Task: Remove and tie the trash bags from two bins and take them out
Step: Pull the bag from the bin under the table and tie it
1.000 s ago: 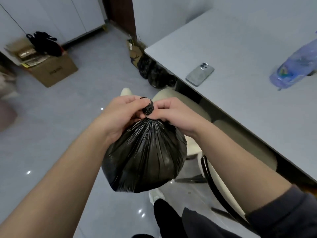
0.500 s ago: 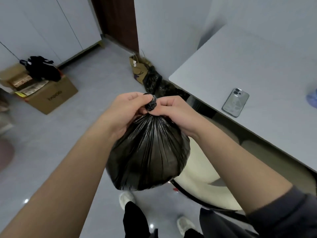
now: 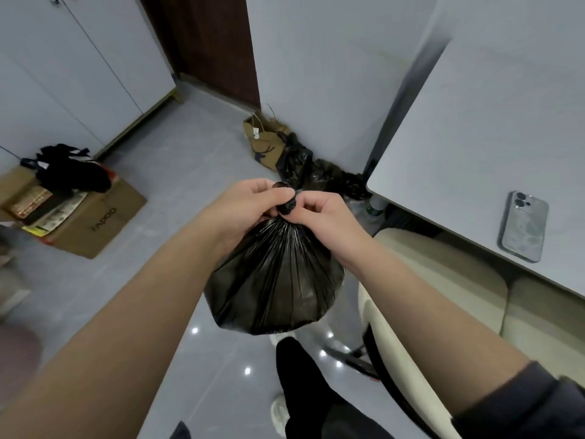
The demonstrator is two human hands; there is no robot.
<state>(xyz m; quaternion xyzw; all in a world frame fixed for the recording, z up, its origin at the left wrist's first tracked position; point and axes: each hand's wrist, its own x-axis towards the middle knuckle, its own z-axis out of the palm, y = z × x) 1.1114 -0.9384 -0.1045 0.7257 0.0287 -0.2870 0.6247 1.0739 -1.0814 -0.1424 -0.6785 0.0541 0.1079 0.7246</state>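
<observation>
The full black trash bag (image 3: 275, 280) hangs directly below the fingers. The left hand (image 3: 243, 207) and right hand (image 3: 329, 217) both pinch its gathered neck, curled fingertips meeting around the knot (image 3: 287, 206) between them. Beyond the fingers, a second bag (image 3: 297, 163) lies against the wall (image 3: 316, 74).

My left hand (image 3: 243, 204) and my right hand (image 3: 326, 223) are bare, and both forearms are bare too. On the right arm a dark grey sleeve (image 3: 531, 407) begins close to the elbow; the cloth looks soft and rather thick, and its edge lies in a rounded fold across the arm. Lower down I wear black trousers (image 3: 300, 391), plain and a little loose. My shoes are white: one shoe (image 3: 279, 413) shows beside the trouser leg, and the toe of the other shoe (image 3: 282, 336) shows further ahead. A small dark piece of cloth (image 3: 181, 432) is at the bottom edge; I cannot tell which garment it is.
</observation>
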